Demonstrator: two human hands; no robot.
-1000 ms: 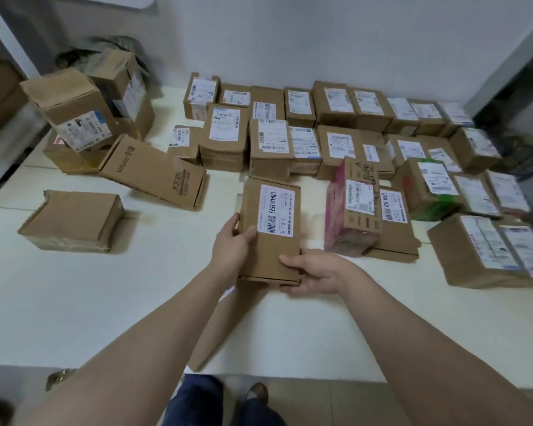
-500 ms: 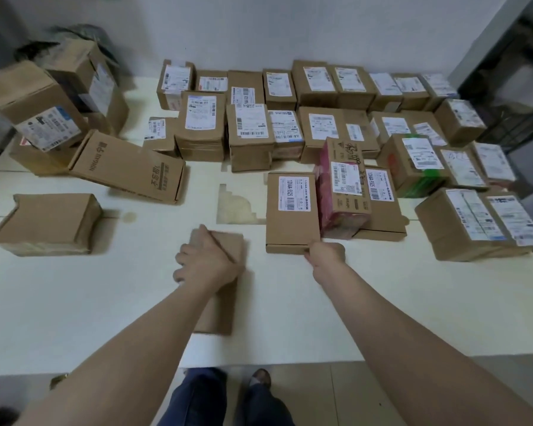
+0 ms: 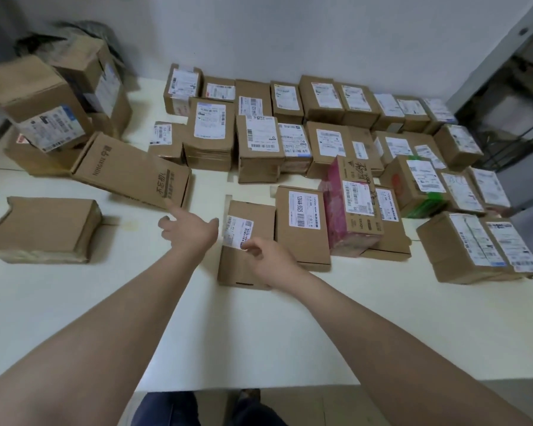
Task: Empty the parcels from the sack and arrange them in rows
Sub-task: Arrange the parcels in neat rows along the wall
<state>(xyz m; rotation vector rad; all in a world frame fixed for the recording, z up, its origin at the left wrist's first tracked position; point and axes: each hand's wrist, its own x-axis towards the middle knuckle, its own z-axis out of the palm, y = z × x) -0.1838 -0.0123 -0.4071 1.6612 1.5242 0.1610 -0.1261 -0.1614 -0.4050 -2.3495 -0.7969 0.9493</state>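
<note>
A flat brown parcel (image 3: 249, 214) with a small white label lies on the white table (image 3: 259, 333), in the front row. My right hand (image 3: 270, 261) rests on its near half, fingertips touching the label. My left hand (image 3: 189, 229) hovers just left of it with spread fingers and holds nothing. Right of this parcel lies a flat box labelled 12V4A (image 3: 303, 241), then a pink box (image 3: 336, 216). Behind them stand rows of several labelled brown parcels (image 3: 260, 142). The grey sack (image 3: 83, 30) lies crumpled at the back left.
A long printed carton (image 3: 130, 170) leans at the left against a pile of bigger boxes (image 3: 40, 109). One unlabelled brown parcel (image 3: 43, 226) lies alone at the far left. Two larger parcels (image 3: 477, 247) sit at the right edge. Dark shelving stands to the right.
The 12V4A box was set down beside the pink box. The second flat parcel moved from the table's front edge to its left, label up. My left hand has let go of it.
</note>
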